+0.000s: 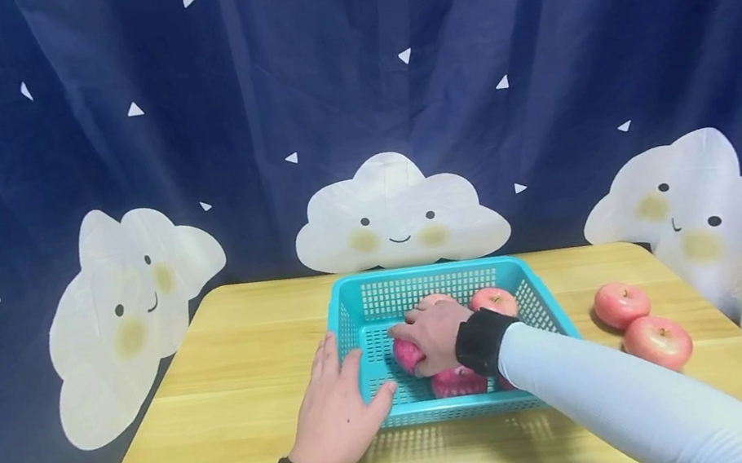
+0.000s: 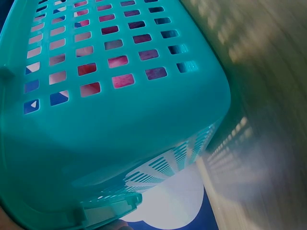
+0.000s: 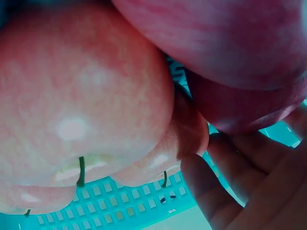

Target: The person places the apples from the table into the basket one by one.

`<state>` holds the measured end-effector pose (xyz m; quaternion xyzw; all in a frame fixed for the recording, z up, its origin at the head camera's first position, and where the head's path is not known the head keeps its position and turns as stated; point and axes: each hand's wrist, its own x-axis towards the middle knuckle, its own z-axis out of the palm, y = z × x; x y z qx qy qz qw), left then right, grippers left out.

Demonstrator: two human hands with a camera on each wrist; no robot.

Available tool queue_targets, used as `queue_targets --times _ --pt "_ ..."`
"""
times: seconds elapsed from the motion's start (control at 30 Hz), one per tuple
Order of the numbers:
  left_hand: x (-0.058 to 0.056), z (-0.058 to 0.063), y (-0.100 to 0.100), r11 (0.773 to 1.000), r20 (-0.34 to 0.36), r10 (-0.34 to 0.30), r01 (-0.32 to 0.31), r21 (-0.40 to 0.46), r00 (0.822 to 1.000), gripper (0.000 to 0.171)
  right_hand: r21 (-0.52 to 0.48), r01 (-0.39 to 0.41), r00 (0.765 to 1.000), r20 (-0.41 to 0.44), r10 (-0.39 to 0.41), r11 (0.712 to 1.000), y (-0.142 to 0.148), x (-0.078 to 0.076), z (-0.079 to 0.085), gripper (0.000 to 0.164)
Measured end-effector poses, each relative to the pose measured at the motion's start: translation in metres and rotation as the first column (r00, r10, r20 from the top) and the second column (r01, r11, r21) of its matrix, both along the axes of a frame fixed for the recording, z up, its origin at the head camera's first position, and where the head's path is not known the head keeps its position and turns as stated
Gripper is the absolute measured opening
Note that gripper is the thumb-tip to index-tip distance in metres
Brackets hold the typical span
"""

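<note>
A teal plastic basket (image 1: 437,268) stands on the table with several apples inside. My right hand (image 1: 437,333) reaches into it, fingers curled over a dark red apple (image 1: 408,355) near the basket's middle. In the right wrist view those fingers (image 3: 201,184) curl under a dark red apple (image 3: 244,108). Pale pink apples (image 1: 493,302) lie at the basket's back right, and another dark red apple (image 1: 459,382) lies by the front wall. My left hand (image 1: 339,412) rests at the basket's left rim, fingers extended and thumb spread over the front left corner. It holds no fruit.
Two pale pink apples, one farther back (image 1: 621,304) and one nearer (image 1: 659,343), sit on the wooden table (image 1: 242,387) right of the basket. Behind the table hangs a dark blue curtain (image 1: 324,49) with cloud faces. The basket's slotted wall (image 2: 120,110) fills much of the left wrist view.
</note>
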<state>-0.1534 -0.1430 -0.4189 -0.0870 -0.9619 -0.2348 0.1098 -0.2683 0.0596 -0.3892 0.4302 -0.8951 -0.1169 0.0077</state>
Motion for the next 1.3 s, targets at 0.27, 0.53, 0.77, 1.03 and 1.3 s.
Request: queue_targets --times 0.27,0.53,0.77,1.03,1.3 --pt "-0.001 0.0 0.002 1.0 0.0 0.013 -0.013 -0.008 1.0 0.074 -0.084 -0.004 0.997 0.079 0.01 0.996 0.01 -0.002 0.001 0.074" --pt "-0.001 -0.002 0.002 1.0 0.02 0.026 -0.026 -0.006 0.999 0.074 -0.152 0.056 0.985 0.168 -0.03 0.987 0.025 -0.003 0.009 0.07" --pt "-0.001 0.0 0.001 1.0 0.025 0.029 -0.029 -0.005 0.999 0.075 -0.148 0.18 0.968 0.205 -0.148 0.972 0.046 -0.006 0.02 0.069" --pt "-0.001 0.0 0.003 0.999 0.026 0.036 -0.036 -0.005 0.999 0.074 -0.182 0.197 0.973 0.157 -0.17 0.963 0.087 -0.011 0.044 0.062" --pt "0.001 0.002 0.005 1.0 0.037 0.029 -0.029 -0.008 0.999 0.076 -0.227 0.25 0.964 0.149 -0.22 0.941 0.14 -0.003 0.055 0.055"
